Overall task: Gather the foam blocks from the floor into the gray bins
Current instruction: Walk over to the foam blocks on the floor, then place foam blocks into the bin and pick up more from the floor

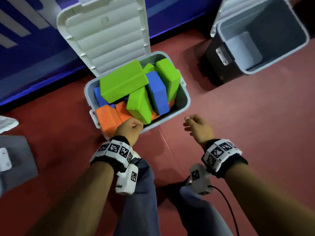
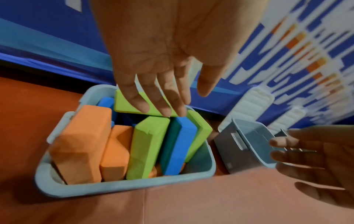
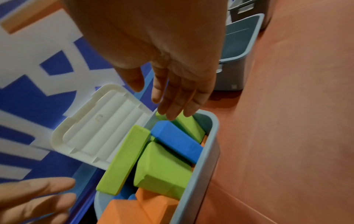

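We see a red floor (image 1: 238, 116) running up to a blue wall panel (image 1: 25, 57) printed with white shapes. On the floor stands a gray bin (image 1: 185, 101) with its white ribbed lid (image 1: 104, 34) hinged open and leaning back toward the wall. It is packed with foam blocks: a large green block (image 1: 122, 82) lies tilted across the top, a second green block (image 1: 139, 106) stands on end near the front, a third green block (image 1: 170, 77) leans against the right wall, a blue block (image 1: 157, 92) stands between the last two, and orange blocks (image 1: 107, 118) fill the front left corner. Another blue block (image 1: 97, 96) shows under the large green one.

A second gray bin (image 1: 265, 36) stands well apart to the right, lid open, with no blocks showing inside it. Part of a further gray container (image 1: 15, 160) shows at the left edge.

Our left hand (image 1: 130, 130) hovers over the front rim of the full bin, just above the orange blocks; the wrist view shows its fingers (image 2: 162, 100) straight and relaxed, holding nothing. Our right hand (image 1: 197, 128) hangs over the floor just right of the bin, fingers (image 3: 178, 97) likewise loose and empty. Both wrists carry bands with black-and-white markers (image 1: 117, 149).
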Motion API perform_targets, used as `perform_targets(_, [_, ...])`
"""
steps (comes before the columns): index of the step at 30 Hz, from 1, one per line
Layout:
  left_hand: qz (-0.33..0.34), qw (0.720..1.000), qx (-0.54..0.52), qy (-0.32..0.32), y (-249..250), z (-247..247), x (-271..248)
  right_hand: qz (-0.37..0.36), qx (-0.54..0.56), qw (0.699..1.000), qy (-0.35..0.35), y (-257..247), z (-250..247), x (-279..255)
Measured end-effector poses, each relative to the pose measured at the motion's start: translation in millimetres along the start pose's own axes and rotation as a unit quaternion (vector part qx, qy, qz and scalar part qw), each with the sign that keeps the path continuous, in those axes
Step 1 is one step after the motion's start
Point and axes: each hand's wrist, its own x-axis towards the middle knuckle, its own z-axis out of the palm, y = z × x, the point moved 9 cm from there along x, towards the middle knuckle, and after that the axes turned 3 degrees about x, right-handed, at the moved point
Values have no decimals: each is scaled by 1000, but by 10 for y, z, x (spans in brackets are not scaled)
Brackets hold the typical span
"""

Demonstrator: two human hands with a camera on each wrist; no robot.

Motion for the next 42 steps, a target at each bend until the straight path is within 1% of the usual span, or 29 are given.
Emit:
perform_targets(2, [9,1000,19,-20,203,351,-136,8,13,1000,20,273,-420,-106])
perform_targets(6, [23,999,25,-36,612,981,-537,20,11,999,40,713,-1244,-442])
perform_targets(8, [34,998,29,-44,802,1237,-784,22,15,999,44,821,-1618,-623])
perform_targets(11, [71,996,41,-39,1179,1464,-1220,21,19,998,60,834,-2135,-932])
perform_targets(17, [180,976,110,-61,2139,1712,-2187,18,63,994,91,750,-2823,-1650])
perform_targets(20, [224,957,160,-91,2446,1843,-2617,27,93,989,108,763,-3043,-2073])
perform_targets(23, [268,931,210,-131,2693,2007,-2921,33,150,976,158,846,-3267,-2514])
perform_targets(26, [319,894,264,-170,2879,2189,-3161,50,187,955,223,1017,-3414,-2970])
perform_targets(29, [377,838,329,-218,2929,2469,-3423,69,213,930,292,1347,-3408,-3473])
perform_targets(31, [399,801,369,-250,2851,2688,-3586,92,228,910,334,1617,-3297,-3829])
perform_targets(35, [437,717,449,-305,2449,3146,-4154,144,302,845,418,2197,-2898,-4696])
perform_targets(38, [462,656,479,-357,2016,3505,-4783,182,337,797,468,2631,-2572,-5411])
perform_targets(42, [493,562,512,-424,1259,3976,-5726,215,397,716,533,3221,-2101,-6362])
